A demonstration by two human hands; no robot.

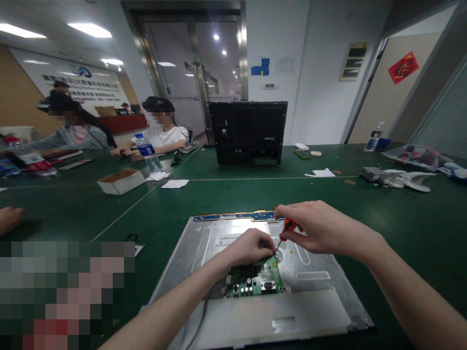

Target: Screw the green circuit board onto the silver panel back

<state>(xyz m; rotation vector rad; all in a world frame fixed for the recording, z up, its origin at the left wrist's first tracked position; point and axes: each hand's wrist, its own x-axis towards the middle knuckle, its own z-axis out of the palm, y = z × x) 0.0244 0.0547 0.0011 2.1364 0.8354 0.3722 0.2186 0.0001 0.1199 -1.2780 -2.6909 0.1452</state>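
A silver metal panel (314, 301) lies flat on the green table, with a green circuit board (251, 284) on its middle and a thin blue board (233, 217) along its far edge. My right hand (310, 226) is closed round a red and black screwdriver (288, 227), whose shaft slants down to the upper right corner of the green board. My left hand (253, 247) is over that board, thumb and fingers pinched together beside the screwdriver tip; whatever they hold is too small to make out. A dark cable (200, 323) crosses the panel's lower left.
A black monitor housing (250, 133) stands upright beyond the panel. An open cardboard box (122, 183), a water bottle (149, 154) and paper (175, 184) lie far left. Grey-white parts (397, 178) rest at right. Two people sit at the left; another person's hand (10, 218) shows at the left edge.
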